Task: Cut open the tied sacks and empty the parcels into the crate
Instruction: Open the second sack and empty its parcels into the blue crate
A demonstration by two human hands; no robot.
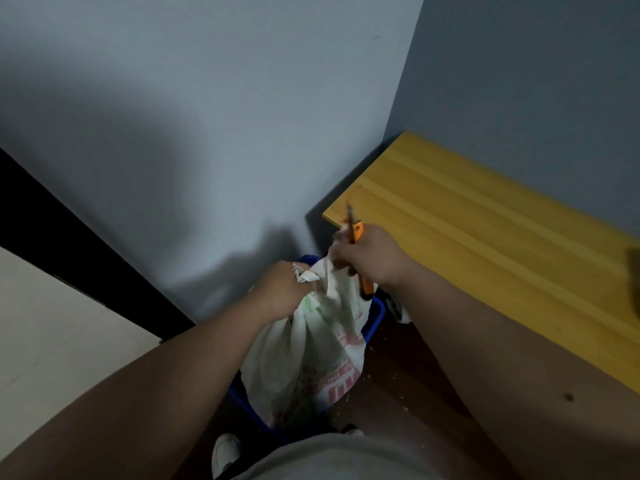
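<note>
One white printed sack (311,355) stood upright in the blue crate (375,315), neck bunched. Left hand (280,289) gripped the neck, fingers curled round the cloth. Right hand (370,254), just beside the neck, held an orange cutter (353,226), blade up, and pinched sack cloth. Yellow worktop (485,244) right of the crate.

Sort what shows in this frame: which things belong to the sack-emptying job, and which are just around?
In the job:
- white sack, its gathered neck gripped by the left hand
- orange cutter, held in the right hand, which also holds the neck
- blue crate, under the sack

Just around:
- yellow wooden bench
- grey wall
- white shoe
</note>
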